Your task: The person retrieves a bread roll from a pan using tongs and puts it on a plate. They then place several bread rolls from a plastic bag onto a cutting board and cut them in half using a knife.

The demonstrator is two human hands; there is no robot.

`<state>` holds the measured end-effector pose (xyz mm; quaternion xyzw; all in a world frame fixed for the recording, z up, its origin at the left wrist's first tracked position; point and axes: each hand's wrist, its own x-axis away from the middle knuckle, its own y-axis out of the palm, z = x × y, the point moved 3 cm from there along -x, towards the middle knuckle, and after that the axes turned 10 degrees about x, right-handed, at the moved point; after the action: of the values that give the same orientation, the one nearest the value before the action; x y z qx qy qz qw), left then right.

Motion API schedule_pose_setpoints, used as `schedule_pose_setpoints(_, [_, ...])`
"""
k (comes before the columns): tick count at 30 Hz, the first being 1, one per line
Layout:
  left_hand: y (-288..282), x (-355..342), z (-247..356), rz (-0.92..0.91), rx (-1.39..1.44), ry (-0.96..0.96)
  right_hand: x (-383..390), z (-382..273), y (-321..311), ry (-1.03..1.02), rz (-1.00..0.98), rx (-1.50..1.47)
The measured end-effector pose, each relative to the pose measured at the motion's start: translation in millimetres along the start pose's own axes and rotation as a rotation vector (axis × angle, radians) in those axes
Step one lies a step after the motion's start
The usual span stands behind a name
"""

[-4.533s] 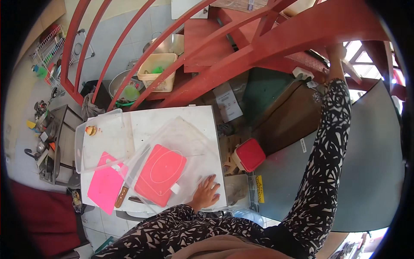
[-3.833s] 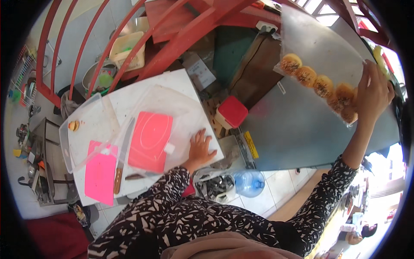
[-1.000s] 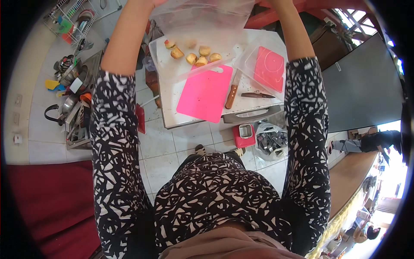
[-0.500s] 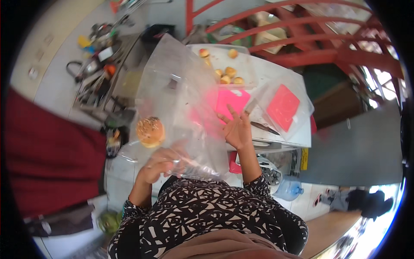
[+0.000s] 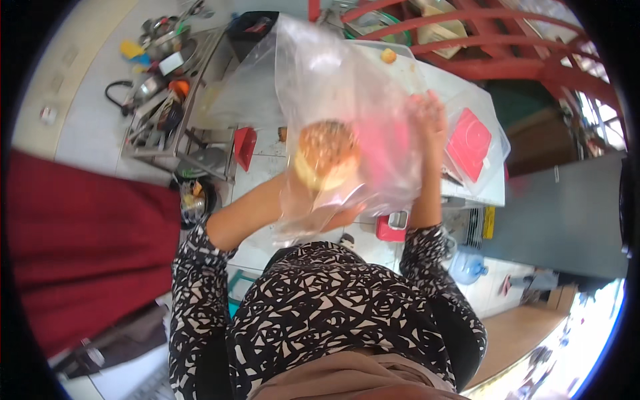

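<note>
A clear plastic bag (image 5: 307, 67) holds a seeded bun (image 5: 327, 150) in front of me. My left hand (image 5: 337, 210) grips the bag from behind, partly hidden by the plastic. My right hand (image 5: 428, 113) is at the bag's right edge, slightly blurred, fingers raised and apart. Behind the bag, a small bun (image 5: 388, 55) lies in a clear tray (image 5: 370, 45) on the white table (image 5: 500, 193). A pink cutting board shows blurred through the plastic. A red board (image 5: 470, 145) lies under clear plastic at right, beside a partly hidden knife (image 5: 452, 175).
Red stair railing (image 5: 507, 67) runs behind the table. A metal rack of kitchenware (image 5: 157, 93) and red curtain (image 5: 80, 247) are at left. A grey panel (image 5: 553, 220), water bottle (image 5: 467, 267) and another person's legs (image 5: 533, 287) are at right. A red box (image 5: 390, 227) sits below.
The bag and bun have moved up and rightward, covering most of the tray and buns. My left hand has risen behind the bag; my right hand has moved up and right.
</note>
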<state>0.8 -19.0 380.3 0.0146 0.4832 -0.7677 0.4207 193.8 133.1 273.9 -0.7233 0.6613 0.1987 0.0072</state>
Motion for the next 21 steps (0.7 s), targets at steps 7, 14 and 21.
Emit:
schedule_pose_setpoints(7, [-85.4,-144.1,-107.6,-0.121,1.547,0.129,-112.5,-58.3,-40.9,-0.54,-0.06,0.475])
schedule_pose_setpoints(14, [-128.7,-241.1,-173.6,-0.089,1.813,0.042,-194.7,-57.6,-68.5,-0.427,0.14,0.541])
schedule_pose_setpoints(21, [-129.2,-277.5,-224.1,0.034,1.625,-0.604,-238.9,-4.4,-75.0,-0.394,0.011,0.71])
